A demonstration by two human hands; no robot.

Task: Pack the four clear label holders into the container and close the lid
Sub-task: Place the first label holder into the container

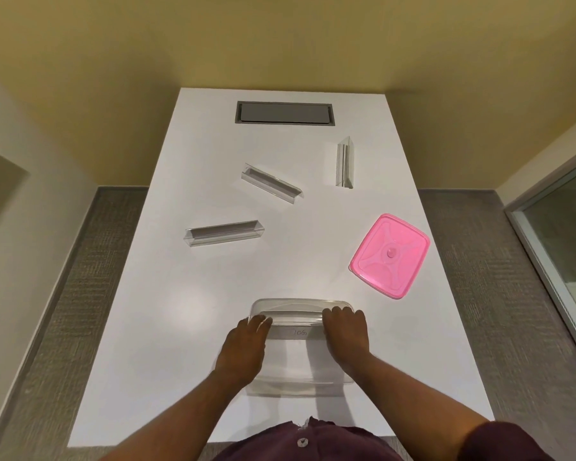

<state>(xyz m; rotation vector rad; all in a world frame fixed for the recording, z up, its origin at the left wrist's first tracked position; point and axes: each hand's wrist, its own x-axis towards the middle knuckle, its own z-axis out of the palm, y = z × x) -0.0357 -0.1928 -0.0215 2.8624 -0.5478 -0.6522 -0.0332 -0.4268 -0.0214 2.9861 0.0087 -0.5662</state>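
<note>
A clear plastic container (298, 389) sits open near the table's front edge. Both of my hands are down inside it, holding a clear label holder (296, 319) by its two ends, across the container's far part. My left hand (243, 351) grips the left end and my right hand (346, 334) the right end. Three more clear label holders lie apart on the table: one at mid-left (224, 233), one in the centre (272, 183), and one farther back on the right (345, 163). The pink lid (390, 256) lies flat to the right of the container.
The white table (180, 311) is long and narrow, with a grey recessed hatch (285, 112) at its far end. Grey carpet runs along both sides. A glass partition (559, 247) stands at the right.
</note>
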